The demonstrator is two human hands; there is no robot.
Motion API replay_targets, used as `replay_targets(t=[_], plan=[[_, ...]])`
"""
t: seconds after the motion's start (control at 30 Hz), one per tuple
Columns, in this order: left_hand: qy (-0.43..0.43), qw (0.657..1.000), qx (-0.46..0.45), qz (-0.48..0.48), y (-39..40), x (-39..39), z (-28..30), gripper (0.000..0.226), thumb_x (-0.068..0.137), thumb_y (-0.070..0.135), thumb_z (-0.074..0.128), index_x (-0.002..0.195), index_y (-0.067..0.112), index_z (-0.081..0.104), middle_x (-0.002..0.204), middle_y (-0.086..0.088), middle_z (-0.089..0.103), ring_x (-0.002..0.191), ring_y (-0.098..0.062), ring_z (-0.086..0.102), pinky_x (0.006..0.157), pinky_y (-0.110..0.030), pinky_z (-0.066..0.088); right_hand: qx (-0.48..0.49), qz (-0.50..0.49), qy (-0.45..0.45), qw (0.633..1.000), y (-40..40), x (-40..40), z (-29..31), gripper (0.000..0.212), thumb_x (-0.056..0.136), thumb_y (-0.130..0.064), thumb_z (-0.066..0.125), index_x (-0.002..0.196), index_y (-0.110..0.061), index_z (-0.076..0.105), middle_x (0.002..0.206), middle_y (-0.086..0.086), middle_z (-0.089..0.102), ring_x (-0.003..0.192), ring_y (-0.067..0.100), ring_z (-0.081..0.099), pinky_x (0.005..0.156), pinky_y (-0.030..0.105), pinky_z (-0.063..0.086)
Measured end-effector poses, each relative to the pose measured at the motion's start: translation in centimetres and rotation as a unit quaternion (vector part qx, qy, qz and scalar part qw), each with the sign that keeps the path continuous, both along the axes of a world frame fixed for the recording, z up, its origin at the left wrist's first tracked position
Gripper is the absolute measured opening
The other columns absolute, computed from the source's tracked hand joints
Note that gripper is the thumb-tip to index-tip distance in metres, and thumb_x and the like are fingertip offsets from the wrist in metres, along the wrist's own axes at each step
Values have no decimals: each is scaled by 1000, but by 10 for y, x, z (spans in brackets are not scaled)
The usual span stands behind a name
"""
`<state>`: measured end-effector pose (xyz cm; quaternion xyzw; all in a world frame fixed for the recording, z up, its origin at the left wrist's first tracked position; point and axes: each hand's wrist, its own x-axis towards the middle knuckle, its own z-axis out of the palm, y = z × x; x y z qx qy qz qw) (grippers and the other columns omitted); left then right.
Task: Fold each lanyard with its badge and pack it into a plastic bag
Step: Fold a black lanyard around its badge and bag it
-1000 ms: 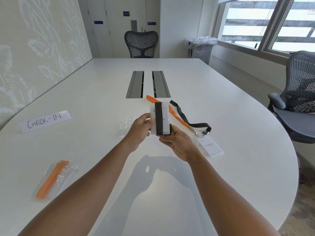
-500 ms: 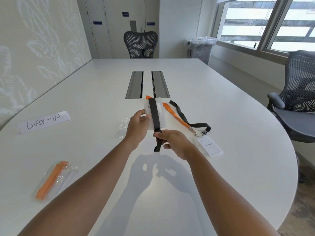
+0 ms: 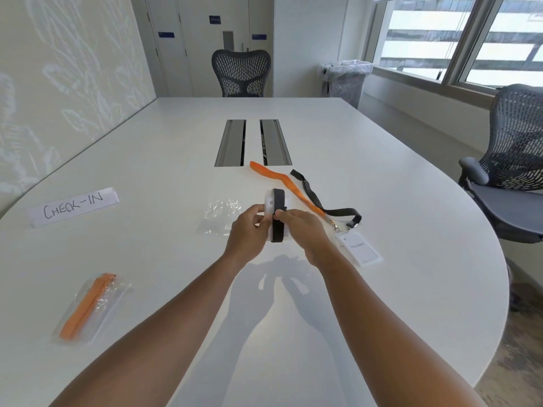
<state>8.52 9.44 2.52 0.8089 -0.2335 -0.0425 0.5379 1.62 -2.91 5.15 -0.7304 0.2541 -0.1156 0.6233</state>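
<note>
I hold a white badge (image 3: 269,204) upright above the table, with a black lanyard (image 3: 278,218) wound lengthwise round it. My left hand (image 3: 248,233) grips the badge's left edge. My right hand (image 3: 302,230) pinches the black strap against the badge front. An empty clear plastic bag (image 3: 219,215) lies just left of my hands. Right of them lie an orange lanyard (image 3: 282,182) and another black lanyard (image 3: 338,207), clipped to white badges (image 3: 360,248). A packed bag holding an orange lanyard (image 3: 88,306) lies at the near left.
A paper sign reading CHECK-IN (image 3: 73,205) lies at the left. Two grey cable hatches (image 3: 252,142) sit in the middle of the white table (image 3: 411,215). Mesh chairs stand at the far end (image 3: 241,71) and at the right (image 3: 511,160). A bin (image 3: 346,80) is by the window.
My right hand pulled the strap's loose end down below the badge, then brought it up over the front; the strap now sits wrapped round the badge, held lower and closer to me.
</note>
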Motion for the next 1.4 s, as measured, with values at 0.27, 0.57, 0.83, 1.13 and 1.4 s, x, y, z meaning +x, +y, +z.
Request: replay_targets(t=[0.27, 0.57, 0.83, 1.13, 1.4], plan=[[120, 991, 14, -51, -15, -27, -32, 25, 99, 36, 57, 121, 28, 67, 88, -6, 77, 75, -20, 69, 70, -36, 52, -105, -64, -11, 992, -10, -22, -40, 7, 91, -23, 65, 93, -19, 71, 126, 2, 45, 100, 11, 55, 80, 22, 45], [123, 985, 89, -82, -29, -48, -50, 21, 90, 35, 58, 107, 34, 70, 77, -3, 75, 79, -22, 73, 71, -38, 57, -233, -64, 31, 970, -12, -48, -83, 33, 99, -18, 49, 130, -17, 61, 134, 8, 44, 126, 23, 47, 100, 22, 33], [49, 987, 154, -7, -32, -54, -53, 31, 88, 47, 60, 116, 32, 63, 82, 7, 70, 84, -15, 68, 73, -31, 53, -335, -73, 62, 937, -11, -52, -92, 38, 102, -28, 42, 136, -28, 58, 144, 4, 43, 135, 25, 34, 110, 37, 29], [53, 988, 143, 0, -19, -31, -45, 30, 92, 44, 61, 117, 29, 63, 83, 7, 70, 88, -15, 68, 81, -32, 54, -380, -127, 47, 915, -5, -32, -64, 30, 94, -38, 54, 114, -20, 67, 131, -2, 50, 127, 23, 39, 101, 41, 34], [45, 990, 92, 101, 14, 11, -29, 16, 95, 32, 55, 99, 28, 70, 81, 10, 71, 79, -14, 68, 72, -28, 48, -399, -91, 15, 912, 20, 15, -49, 21, 94, -33, 55, 101, -19, 68, 121, -2, 58, 118, 23, 43, 93, 39, 41]])
